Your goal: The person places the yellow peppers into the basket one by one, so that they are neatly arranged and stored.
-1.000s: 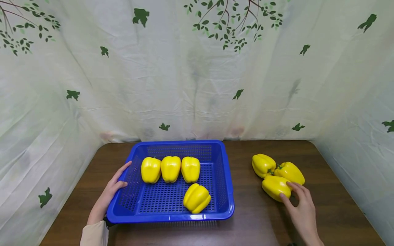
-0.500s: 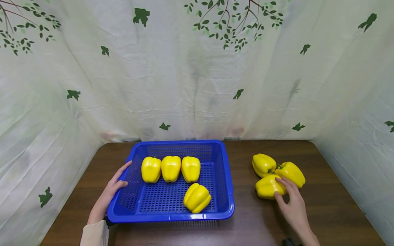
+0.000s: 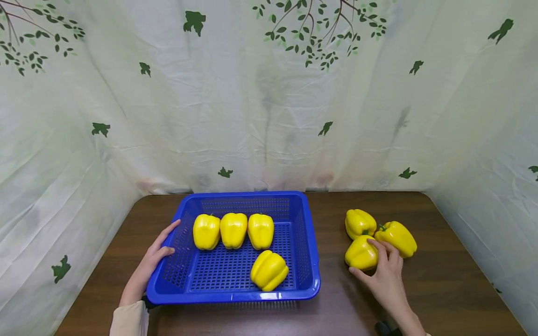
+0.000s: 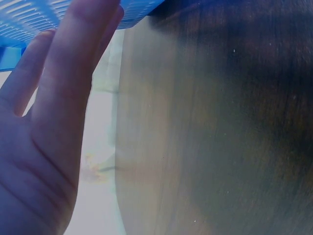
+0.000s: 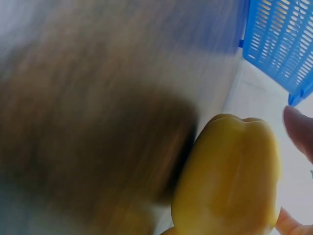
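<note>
A blue plastic basket [image 3: 308, 280] stands on the table. Along its left side my left hand [image 3: 148, 266] rests with straight fingers and the thumb at the rim; the left wrist view shows that hand [image 4: 54, 112] reaching up to the slatted wall. On the right, my right hand [image 3: 384, 275] holds a yellow bell pepper [image 3: 360, 253], fingers over its top and right side, thumb at its lower left. The right wrist view shows this pepper [image 5: 230, 181] close up, thumb beside it. Two more yellow bell peppers, one behind [image 3: 359, 223] and one to the right [image 3: 397, 238], lie against it.
In the basket, three bell peppers [image 3: 233, 231] stand in a row at the back, and a single bell pepper [image 3: 269, 270] lies tilted near the front right. Brown table [image 3: 332, 298] surface runs between the basket and the loose peppers. A leaf-printed curtain [image 3: 269, 116] hangs behind.
My right hand has shifted left with the front bell pepper, which has turned and now lies nearer the back-left one. The left hand and the basket have stayed put.
</note>
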Motion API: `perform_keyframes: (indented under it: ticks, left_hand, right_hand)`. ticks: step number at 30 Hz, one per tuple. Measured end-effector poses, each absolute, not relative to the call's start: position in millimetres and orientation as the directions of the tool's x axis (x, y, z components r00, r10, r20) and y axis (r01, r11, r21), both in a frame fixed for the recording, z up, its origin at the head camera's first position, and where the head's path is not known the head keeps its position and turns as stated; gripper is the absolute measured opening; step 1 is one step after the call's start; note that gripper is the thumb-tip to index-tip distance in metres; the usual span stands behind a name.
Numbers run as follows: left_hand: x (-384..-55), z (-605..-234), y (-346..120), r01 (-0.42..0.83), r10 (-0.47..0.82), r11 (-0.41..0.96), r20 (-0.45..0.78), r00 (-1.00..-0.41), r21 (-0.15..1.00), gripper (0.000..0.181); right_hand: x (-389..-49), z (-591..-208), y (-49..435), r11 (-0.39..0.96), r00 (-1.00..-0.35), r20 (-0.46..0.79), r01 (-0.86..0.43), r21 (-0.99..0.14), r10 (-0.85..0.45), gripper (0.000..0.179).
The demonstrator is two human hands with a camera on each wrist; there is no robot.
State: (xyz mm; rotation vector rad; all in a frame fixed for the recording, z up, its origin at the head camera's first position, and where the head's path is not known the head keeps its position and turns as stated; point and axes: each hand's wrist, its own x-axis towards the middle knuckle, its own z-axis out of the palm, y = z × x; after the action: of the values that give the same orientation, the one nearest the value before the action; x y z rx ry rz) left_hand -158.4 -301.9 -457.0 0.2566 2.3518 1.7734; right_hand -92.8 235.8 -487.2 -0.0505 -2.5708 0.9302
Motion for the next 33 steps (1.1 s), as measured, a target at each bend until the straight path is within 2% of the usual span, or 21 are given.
perform_keyframes:
  ticks: [24,33]
  left_hand:
    - [-157.1,-456.0,-301.6,0.030,0.264,0.255,-0.040,-0.964,0.967,0.060]
    - [-156.6,-456.3,-301.8,0.041,0.275,0.249,-0.030,-0.961,0.968,0.060]
  right_hand:
    - [-95.4,-491.8,232.4,0.777,-0.912,0.381,-0.127,-0.616,0.154,0.079]
    - [-96.3,-483.2,231.8,0.736,-0.919,0.362,-0.135,-0.664,0.158,0.075]
